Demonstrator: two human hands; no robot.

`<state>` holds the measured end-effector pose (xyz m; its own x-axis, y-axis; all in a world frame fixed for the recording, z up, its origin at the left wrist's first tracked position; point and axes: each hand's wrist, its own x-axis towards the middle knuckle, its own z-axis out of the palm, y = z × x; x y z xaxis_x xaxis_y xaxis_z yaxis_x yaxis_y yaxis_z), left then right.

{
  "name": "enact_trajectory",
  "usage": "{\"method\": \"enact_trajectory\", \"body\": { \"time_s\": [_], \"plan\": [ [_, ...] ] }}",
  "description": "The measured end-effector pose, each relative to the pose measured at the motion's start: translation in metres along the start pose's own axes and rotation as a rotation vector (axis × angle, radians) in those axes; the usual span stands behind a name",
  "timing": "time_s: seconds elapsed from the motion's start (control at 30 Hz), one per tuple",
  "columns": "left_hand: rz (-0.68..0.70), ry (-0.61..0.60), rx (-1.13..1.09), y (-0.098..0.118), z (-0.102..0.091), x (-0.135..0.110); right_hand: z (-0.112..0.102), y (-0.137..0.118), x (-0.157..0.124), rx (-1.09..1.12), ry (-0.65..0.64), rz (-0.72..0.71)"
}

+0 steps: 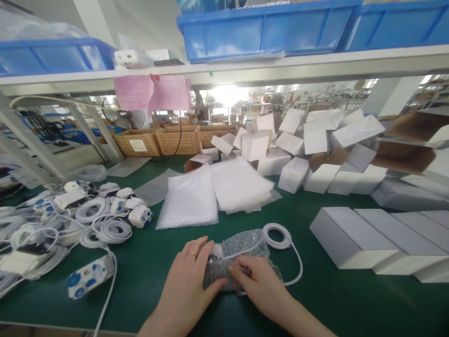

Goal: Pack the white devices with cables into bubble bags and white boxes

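On the green table in front of me lies a device partly covered by clear bubble wrap (247,241), with a white cable leaving it. What is under the wrap is mostly hidden; a bit of white and dark shows at its left end. My left hand (187,278) is curled round that left end, thumb in front and fingers behind. Closed on the near side of the wrap, my right hand (257,276) presses the film with thumb and fingertips. The cable's coil (277,236) rests just behind and right of the bundle. A white power socket with blue faces (90,277) lies to the left.
Several white sockets with coiled cables (114,229) are heaped at the left. Bubble wrap sheets (191,199) lie behind my hands. White boxes (354,234) stand in a row at right, with more white cartons (294,173) piled behind. A shelf (298,65) holding blue bins (266,32) spans above.
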<state>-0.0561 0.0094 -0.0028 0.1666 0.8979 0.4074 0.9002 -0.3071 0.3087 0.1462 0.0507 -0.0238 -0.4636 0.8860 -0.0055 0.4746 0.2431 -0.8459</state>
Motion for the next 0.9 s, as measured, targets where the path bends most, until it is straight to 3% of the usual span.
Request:
{"method": "enact_trajectory", "body": {
  "time_s": [0.13, 0.23, 0.3, 0.33, 0.37, 0.43, 0.53, 0.63, 0.77, 0.9],
  "plan": [
    [-0.202, -0.134, -0.206, 0.006, 0.009, 0.012, -0.016, 0.009, -0.006, -0.098, 0.201, -0.075],
    [-0.358, -0.196, -0.463, 0.011, 0.008, 0.017, -0.037, 0.007, -0.015, -0.320, 0.629, -0.268],
    [-0.425, -0.262, -0.662, 0.019, 0.005, 0.019, -0.047, -0.001, -0.025, -0.499, 0.932, -0.496],
    [-0.443, -0.289, -0.770, 0.025, 0.004, 0.020, -0.050, -0.005, -0.030, -0.575, 1.013, -0.627],
    [-0.452, -0.309, -0.879, 0.031, 0.002, 0.021, -0.051, -0.009, -0.034, -0.623, 1.028, -0.740],
    [-0.481, -0.318, -1.075, 0.045, -0.003, 0.024, -0.051, -0.012, -0.040, -0.622, 0.900, -0.857],
    [-0.565, -0.260, -1.276, 0.068, -0.008, 0.035, -0.049, -0.003, -0.041, -0.379, 0.638, -0.732],
    [-0.542, -0.171, -1.378, 0.089, -0.001, 0.050, -0.039, 0.013, -0.038, 0.074, 0.515, -0.526],
    [-0.361, -0.054, -1.309, 0.122, 0.025, 0.071, -0.018, 0.026, -0.038, 0.535, 0.568, -0.383],
    [-0.028, -0.049, -1.102, 0.153, 0.043, 0.092, -0.027, 0.043, -0.049, 0.553, 0.828, -0.189]
  ]
}}
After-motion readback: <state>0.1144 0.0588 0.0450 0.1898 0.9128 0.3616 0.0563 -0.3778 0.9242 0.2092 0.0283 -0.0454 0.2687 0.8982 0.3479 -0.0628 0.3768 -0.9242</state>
